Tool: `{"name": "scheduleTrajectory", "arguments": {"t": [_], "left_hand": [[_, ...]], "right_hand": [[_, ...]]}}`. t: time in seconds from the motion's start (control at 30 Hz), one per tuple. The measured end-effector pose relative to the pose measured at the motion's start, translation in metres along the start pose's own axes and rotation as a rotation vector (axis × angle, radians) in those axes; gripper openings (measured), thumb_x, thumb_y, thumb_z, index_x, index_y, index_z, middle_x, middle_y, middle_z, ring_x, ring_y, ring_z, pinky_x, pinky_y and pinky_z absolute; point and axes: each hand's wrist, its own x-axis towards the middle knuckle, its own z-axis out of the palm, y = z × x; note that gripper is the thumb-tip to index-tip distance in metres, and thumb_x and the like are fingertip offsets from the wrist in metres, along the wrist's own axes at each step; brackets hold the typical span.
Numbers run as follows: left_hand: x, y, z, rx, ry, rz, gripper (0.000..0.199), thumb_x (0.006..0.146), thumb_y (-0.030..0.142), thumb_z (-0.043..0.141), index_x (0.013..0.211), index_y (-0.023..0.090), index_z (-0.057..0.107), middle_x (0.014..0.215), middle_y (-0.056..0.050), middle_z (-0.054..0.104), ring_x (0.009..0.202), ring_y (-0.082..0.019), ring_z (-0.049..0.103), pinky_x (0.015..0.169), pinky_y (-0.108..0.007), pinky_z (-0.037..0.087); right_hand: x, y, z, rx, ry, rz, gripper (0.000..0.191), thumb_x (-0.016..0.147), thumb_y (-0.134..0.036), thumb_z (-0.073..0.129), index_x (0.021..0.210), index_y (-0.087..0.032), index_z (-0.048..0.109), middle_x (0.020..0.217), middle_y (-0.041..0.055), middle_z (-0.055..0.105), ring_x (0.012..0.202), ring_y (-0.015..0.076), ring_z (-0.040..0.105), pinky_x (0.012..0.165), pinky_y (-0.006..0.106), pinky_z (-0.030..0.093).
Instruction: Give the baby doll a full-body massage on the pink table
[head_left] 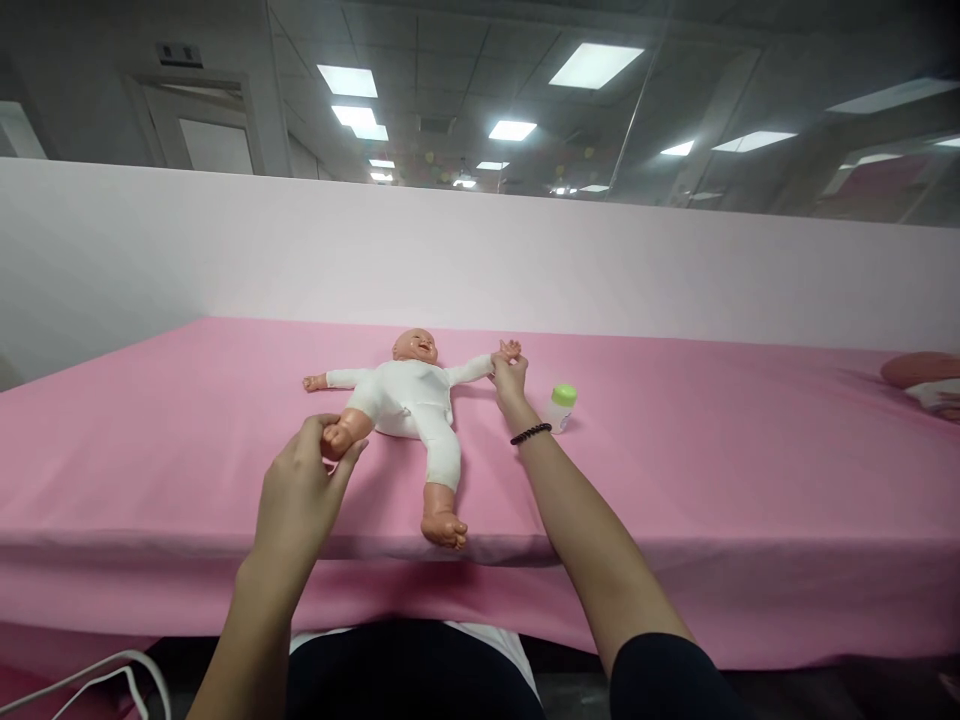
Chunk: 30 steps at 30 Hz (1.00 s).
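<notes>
A baby doll with a white cloth body lies on its back on the pink-covered table, its head toward the far wall. My left hand is closed around the doll's foot on the left, and that leg is raised and bent. With its fingers pinched at the wrist of the doll's outstretched arm on the right is my right hand. The other leg points toward me, its foot at the table's front edge. Just right of my right wrist stands a small bottle with a green cap.
Part of another doll lies at the far right edge. Behind the table runs a low white wall with glass above it. White cables curve at the lower left.
</notes>
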Motion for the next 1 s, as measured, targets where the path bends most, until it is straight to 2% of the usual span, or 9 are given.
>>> {"name": "scheduleTrajectory", "arguments": {"t": [0.13, 0.27, 0.4, 0.5, 0.63, 0.7, 0.83, 0.93, 1.0], "left_hand": [[0.035, 0.002, 0.028, -0.036, 0.047, 0.109, 0.026, 0.096, 0.044, 0.06, 0.109, 0.022, 0.054, 0.103, -0.007, 0.073, 0.078, -0.024, 0.07, 0.069, -0.034, 0.05], [0.066, 0.007, 0.056, 0.066, -0.09, 0.148, 0.017, 0.099, 0.034, 0.058, 0.105, 0.02, 0.049, 0.103, -0.012, 0.072, 0.085, -0.028, 0.07, 0.067, -0.035, 0.046], [0.077, 0.011, 0.075, 0.154, -0.163, 0.185, 0.015, 0.1, 0.028, 0.055, 0.106, 0.018, 0.047, 0.109, -0.016, 0.068, 0.091, -0.031, 0.069, 0.065, -0.035, 0.044], [0.075, 0.009, 0.078, 0.168, -0.151, 0.198, 0.014, 0.101, 0.029, 0.054, 0.104, 0.019, 0.044, 0.109, -0.016, 0.066, 0.089, -0.031, 0.068, 0.064, -0.035, 0.043], [0.059, 0.004, 0.06, 0.044, -0.073, 0.204, 0.021, 0.099, 0.037, 0.056, 0.096, 0.024, 0.041, 0.096, -0.009, 0.066, 0.083, -0.028, 0.066, 0.066, -0.035, 0.045], [0.042, -0.001, 0.044, -0.023, -0.025, 0.177, 0.026, 0.096, 0.045, 0.058, 0.094, 0.025, 0.041, 0.09, -0.006, 0.065, 0.078, -0.026, 0.065, 0.068, -0.036, 0.047], [-0.004, -0.019, 0.018, -0.039, 0.011, 0.084, 0.032, 0.094, 0.055, 0.057, 0.099, 0.026, 0.045, 0.096, -0.006, 0.067, 0.078, -0.025, 0.067, 0.065, -0.035, 0.049], [-0.033, -0.04, 0.016, 0.101, 0.01, 0.043, 0.032, 0.096, 0.057, 0.052, 0.102, 0.026, 0.047, 0.097, -0.007, 0.069, 0.079, -0.029, 0.067, 0.063, -0.037, 0.047], [-0.047, -0.055, 0.023, 0.17, 0.052, 0.118, 0.031, 0.098, 0.055, 0.048, 0.103, 0.025, 0.048, 0.098, -0.011, 0.069, 0.083, -0.033, 0.067, 0.074, -0.043, 0.049]], "right_hand": [[-0.024, -0.015, 0.018, -0.08, -0.119, -0.272, 0.046, 0.092, -0.03, 0.059, 0.135, -0.017, 0.047, 0.142, 0.0163, 0.061, 0.118, 0.0218, 0.064, 0.1, 0.034, 0.054], [-0.051, -0.017, 0.028, -0.181, -0.34, -0.516, 0.042, 0.087, -0.026, 0.067, 0.127, -0.021, 0.06, 0.134, 0.0099, 0.069, 0.121, 0.0265, 0.063, 0.108, 0.041, 0.048], [-0.063, -0.013, 0.031, -0.253, -0.508, -0.638, 0.035, 0.084, -0.019, 0.067, 0.119, -0.024, 0.07, 0.124, 0.0081, 0.074, 0.119, 0.0301, 0.063, 0.111, 0.047, 0.045], [-0.063, -0.011, 0.03, -0.262, -0.534, -0.657, 0.032, 0.085, -0.021, 0.069, 0.116, -0.025, 0.072, 0.121, 0.0077, 0.075, 0.116, 0.0307, 0.065, 0.11, 0.047, 0.046], [-0.05, -0.012, 0.026, -0.212, -0.389, -0.574, 0.04, 0.089, -0.03, 0.068, 0.128, -0.023, 0.064, 0.132, 0.0082, 0.071, 0.12, 0.0269, 0.064, 0.108, 0.042, 0.049], [-0.038, -0.011, 0.021, -0.181, -0.262, -0.467, 0.045, 0.093, -0.034, 0.063, 0.135, -0.02, 0.056, 0.137, 0.0108, 0.067, 0.123, 0.0243, 0.063, 0.104, 0.037, 0.051], [-0.011, 0.001, 0.008, -0.172, -0.043, -0.185, 0.048, 0.101, -0.032, 0.05, 0.145, -0.013, 0.047, 0.141, 0.0173, 0.063, 0.122, 0.0219, 0.064, 0.102, 0.036, 0.054], [0.0, 0.015, -0.003, -0.201, 0.016, -0.003, 0.04, 0.106, -0.031, 0.047, 0.142, -0.016, 0.053, 0.131, 0.0142, 0.066, 0.111, 0.0215, 0.068, 0.092, 0.038, 0.059], [0.002, 0.024, -0.009, -0.234, 0.013, 0.064, 0.035, 0.106, -0.035, 0.056, 0.135, -0.016, 0.059, 0.122, 0.0111, 0.068, 0.1, 0.0207, 0.07, 0.085, 0.038, 0.061]]}}
